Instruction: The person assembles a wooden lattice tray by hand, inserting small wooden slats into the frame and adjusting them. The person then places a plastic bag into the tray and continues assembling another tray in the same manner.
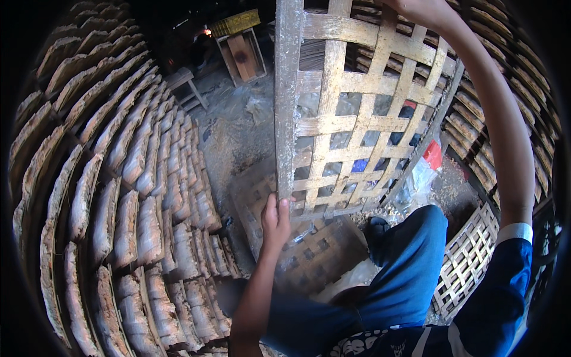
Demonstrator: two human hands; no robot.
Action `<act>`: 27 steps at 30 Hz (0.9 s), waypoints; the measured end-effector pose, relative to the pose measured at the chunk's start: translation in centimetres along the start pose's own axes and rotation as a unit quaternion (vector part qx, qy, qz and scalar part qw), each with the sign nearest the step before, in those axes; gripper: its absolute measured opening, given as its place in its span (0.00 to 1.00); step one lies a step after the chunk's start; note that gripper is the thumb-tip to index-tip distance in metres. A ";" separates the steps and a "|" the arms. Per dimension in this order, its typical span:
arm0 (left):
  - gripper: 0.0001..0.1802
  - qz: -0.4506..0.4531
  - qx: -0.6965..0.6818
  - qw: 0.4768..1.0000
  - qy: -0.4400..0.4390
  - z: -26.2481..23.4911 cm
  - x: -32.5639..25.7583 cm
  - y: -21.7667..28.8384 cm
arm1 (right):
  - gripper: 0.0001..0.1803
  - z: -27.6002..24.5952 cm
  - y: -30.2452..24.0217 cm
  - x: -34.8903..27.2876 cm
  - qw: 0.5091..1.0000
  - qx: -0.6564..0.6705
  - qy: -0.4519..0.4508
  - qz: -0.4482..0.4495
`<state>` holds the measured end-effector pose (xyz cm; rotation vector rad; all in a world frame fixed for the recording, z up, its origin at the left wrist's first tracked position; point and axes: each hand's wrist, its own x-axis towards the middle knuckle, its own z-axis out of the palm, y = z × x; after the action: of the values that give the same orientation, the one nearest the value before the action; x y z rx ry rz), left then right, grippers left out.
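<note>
I hold a large woven bamboo lattice tray (357, 113) upright in front of me. My left hand (276, 217) grips its lower left corner at the wooden side rail. My right hand (419, 9) is raised and holds the tray's top edge, partly cut off by the frame's upper rim. Both arms are bare to the blue short sleeves. My legs in blue trousers (410, 262) show below the tray.
Racks stacked with many rows of pale drying slabs (131, 178) fill the left side. More lattice trays lie on the floor (315, 250) and lean at the right (470, 256). A wooden stool (187, 83), a crate (241, 50) and plastic bags (425, 163) stand beyond.
</note>
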<state>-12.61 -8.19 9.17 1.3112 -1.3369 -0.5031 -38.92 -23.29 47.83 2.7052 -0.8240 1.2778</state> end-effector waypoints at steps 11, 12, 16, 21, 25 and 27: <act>0.18 -0.030 0.183 0.972 -0.145 -3.0 -0.2 -2.6 | 0.25 8.7 2.0 -1.6 0.974 0.018 -0.066 -0.214; 0.17 -0.002 0.142 0.983 -0.115 -2.9 0.0 -2.4 | 0.25 9.3 1.6 -1.7 0.968 0.030 -0.062 -0.241; 0.15 0.028 0.094 0.994 -0.049 -3.0 0.5 -1.4 | 0.23 11.8 0.8 -3.2 0.965 0.056 -0.067 -0.248; 0.14 -0.010 0.029 0.999 -0.034 -3.4 0.4 -2.1 | 0.14 13.9 -0.7 -5.2 0.957 -0.032 0.112 -0.267; 0.13 -0.013 -0.042 0.999 -0.032 -2.4 0.3 -2.2 | 0.17 16.6 -2.0 -11.4 0.967 0.066 0.174 -0.175; 0.12 -0.037 -0.015 0.998 -0.041 -2.6 0.2 -0.9 | 0.17 19.2 -5.3 -17.6 0.963 0.261 -0.003 0.072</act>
<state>-9.97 -7.62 9.18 1.3318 -1.3465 -0.6317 -31.98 -15.70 23.32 3.0838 -0.7870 1.7355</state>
